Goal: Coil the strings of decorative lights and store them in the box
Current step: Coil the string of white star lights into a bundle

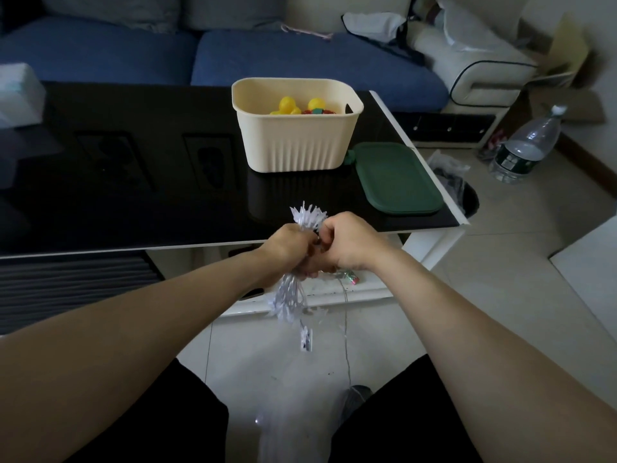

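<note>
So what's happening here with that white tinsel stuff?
A person holds a bundle of white string lights in both hands, left hand and right hand, just in front of a black table. A loose wire hangs toward the floor. The cream box sits open, its green lid beside it.

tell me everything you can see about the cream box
The cream box is an open plastic-looking tub with rounded corners, a rolled rim, ribbed lower walls and a slot handle on its right end. It stands upright on the black table; the green lid lies beside its right corner. Yellow balls and colourful bits lie inside.
</note>
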Demonstrator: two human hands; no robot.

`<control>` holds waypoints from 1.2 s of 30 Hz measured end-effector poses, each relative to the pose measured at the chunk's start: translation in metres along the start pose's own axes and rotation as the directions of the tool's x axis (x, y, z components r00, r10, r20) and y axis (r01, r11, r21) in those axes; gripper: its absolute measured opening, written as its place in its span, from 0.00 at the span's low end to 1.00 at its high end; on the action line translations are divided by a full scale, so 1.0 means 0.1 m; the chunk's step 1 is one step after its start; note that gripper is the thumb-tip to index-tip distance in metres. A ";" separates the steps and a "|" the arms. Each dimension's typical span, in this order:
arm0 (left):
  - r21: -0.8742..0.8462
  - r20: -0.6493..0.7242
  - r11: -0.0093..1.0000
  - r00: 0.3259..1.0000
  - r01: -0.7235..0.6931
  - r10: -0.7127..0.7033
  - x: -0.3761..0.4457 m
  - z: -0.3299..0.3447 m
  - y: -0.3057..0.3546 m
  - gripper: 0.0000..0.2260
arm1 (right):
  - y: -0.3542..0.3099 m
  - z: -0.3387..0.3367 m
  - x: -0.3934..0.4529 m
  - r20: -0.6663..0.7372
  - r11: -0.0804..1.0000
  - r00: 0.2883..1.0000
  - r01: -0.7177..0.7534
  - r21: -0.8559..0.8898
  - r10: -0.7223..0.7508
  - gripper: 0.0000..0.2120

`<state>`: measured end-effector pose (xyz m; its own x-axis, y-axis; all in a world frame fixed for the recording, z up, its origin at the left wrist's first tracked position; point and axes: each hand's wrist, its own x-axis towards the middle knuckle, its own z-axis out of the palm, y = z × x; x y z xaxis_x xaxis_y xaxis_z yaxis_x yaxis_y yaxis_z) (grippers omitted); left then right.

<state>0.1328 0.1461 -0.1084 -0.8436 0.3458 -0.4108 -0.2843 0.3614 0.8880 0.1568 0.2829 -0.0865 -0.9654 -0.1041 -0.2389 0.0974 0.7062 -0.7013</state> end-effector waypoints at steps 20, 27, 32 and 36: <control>-0.322 -0.241 0.935 0.968 -0.152 0.075 -0.04 -0.38 0.15 0.08 | 0.13 0.06 0.05 0.227 0.952 0.954 -0.242 0.189 0.197 0.18; -0.324 -0.167 0.938 0.983 -0.122 0.070 -0.05 -0.39 0.13 0.12 | 0.12 -0.09 0.04 0.111 0.776 0.990 -0.141 0.615 0.091 0.04; -0.326 -0.009 0.940 0.995 -0.096 0.099 -0.04 -0.29 0.08 0.10 | 0.12 -0.13 -0.02 0.137 0.659 0.991 -0.109 0.744 0.009 0.07; -0.277 0.087 0.956 0.988 -0.102 0.131 -0.04 -0.18 0.05 0.13 | 0.14 -0.09 -0.01 0.040 0.719 0.999 -0.023 0.695 -0.007 0.07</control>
<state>0.1263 0.1309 -0.0983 -0.8307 0.4640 -0.3077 -0.3116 0.0704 0.9476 0.1566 0.2991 -0.0906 -0.9556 -0.1373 -0.2608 0.2601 0.0236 -0.9653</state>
